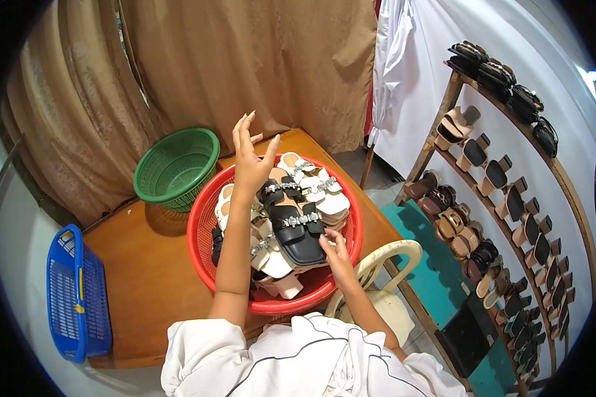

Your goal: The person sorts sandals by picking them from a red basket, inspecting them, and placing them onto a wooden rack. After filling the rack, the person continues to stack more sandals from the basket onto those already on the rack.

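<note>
No brand, label or writing could be read anywhere in the frame.

The left hand (pixel 251 155) was raised above the centre of the frame, fingers spread and loosely curved, holding nothing; it hovered over the far side of the red basket (pixel 202 248). The right hand (pixel 338 255) was lower, just right of centre, its fingers bent against the near end of a black sandal (pixel 297 231) that lay on top of the heap. Whether it pinched the sole or only touched it could not be told.

The black sandal had a jewelled strap and sat in the middle of the red basket, among white sandals (pixel 314 188) with similar straps and a few more dark ones at the left side of the pile. The red basket stood on a wooden table (pixel 146 278) in the centre of the frame.

A green basket (pixel 175 169) stood just beyond it, toward the upper left, touching or nearly touching its rim. A blue basket (pixel 76 294) lay at the lower left, off the table's edge. A cream plastic chair (pixel 384 278) stood just right of the red basket. Along the right of the frame a wooden rack (pixel 510 218) carried rows of sandals, in front of a white sheet; a brown curtain (pixel 245 59) hung across the top.
</note>
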Demonstrator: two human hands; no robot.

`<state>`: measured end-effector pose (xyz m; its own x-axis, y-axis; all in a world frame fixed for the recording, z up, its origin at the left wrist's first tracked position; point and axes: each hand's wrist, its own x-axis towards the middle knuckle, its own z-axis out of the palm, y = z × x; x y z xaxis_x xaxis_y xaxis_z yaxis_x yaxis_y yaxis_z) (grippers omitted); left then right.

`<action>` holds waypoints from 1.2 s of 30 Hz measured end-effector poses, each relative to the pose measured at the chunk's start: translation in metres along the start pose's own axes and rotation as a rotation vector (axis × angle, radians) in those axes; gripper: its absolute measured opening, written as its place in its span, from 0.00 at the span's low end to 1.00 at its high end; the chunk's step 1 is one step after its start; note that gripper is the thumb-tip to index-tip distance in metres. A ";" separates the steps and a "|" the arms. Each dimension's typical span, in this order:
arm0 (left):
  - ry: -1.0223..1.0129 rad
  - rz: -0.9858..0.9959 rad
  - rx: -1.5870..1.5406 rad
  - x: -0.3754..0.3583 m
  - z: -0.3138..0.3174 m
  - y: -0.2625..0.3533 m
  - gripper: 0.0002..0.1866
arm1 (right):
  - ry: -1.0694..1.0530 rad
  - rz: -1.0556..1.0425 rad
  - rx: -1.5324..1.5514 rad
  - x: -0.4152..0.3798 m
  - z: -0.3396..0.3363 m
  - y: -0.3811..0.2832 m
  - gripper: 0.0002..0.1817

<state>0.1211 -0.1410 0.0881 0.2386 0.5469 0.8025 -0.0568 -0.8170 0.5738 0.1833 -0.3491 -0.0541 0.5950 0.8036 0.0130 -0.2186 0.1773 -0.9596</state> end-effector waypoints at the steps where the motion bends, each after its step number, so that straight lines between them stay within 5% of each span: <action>1: 0.002 -0.021 -0.004 0.000 0.000 0.000 0.30 | -0.016 0.042 0.023 -0.003 -0.001 0.001 0.23; 6: -0.188 -0.084 0.092 -0.004 0.003 -0.022 0.33 | -0.040 0.060 -0.021 -0.005 -0.003 -0.001 0.26; 10: -0.763 -0.501 0.653 -0.014 -0.005 -0.050 0.38 | -0.079 0.031 -0.095 -0.006 -0.003 0.007 0.26; 12: -0.867 -0.466 0.537 -0.019 -0.009 -0.078 0.38 | -0.128 0.017 -0.110 -0.005 -0.004 0.005 0.28; 13: -0.846 -0.493 0.543 -0.020 -0.010 -0.078 0.38 | -0.175 0.132 -0.096 -0.012 -0.001 -0.017 0.33; 17: -0.854 -0.526 0.410 -0.018 -0.013 -0.075 0.38 | -0.326 -0.153 -0.276 -0.004 -0.008 0.003 0.43; 24: -0.957 -0.482 0.324 -0.015 -0.014 -0.072 0.37 | -0.362 -0.143 -0.318 -0.007 -0.002 -0.011 0.43; 29: -0.869 -0.491 0.352 -0.019 -0.016 -0.077 0.36 | -0.383 -0.023 -0.247 -0.008 -0.003 -0.014 0.49; 36: -0.780 -0.525 0.139 -0.030 -0.001 -0.122 0.32 | -0.354 -0.123 -0.310 -0.008 -0.006 -0.008 0.46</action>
<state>0.1202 -0.0577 -0.0056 0.7836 0.6157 0.0829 0.3457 -0.5430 0.7653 0.1844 -0.3602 -0.0482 0.2905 0.9408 0.1745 0.1095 0.1485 -0.9828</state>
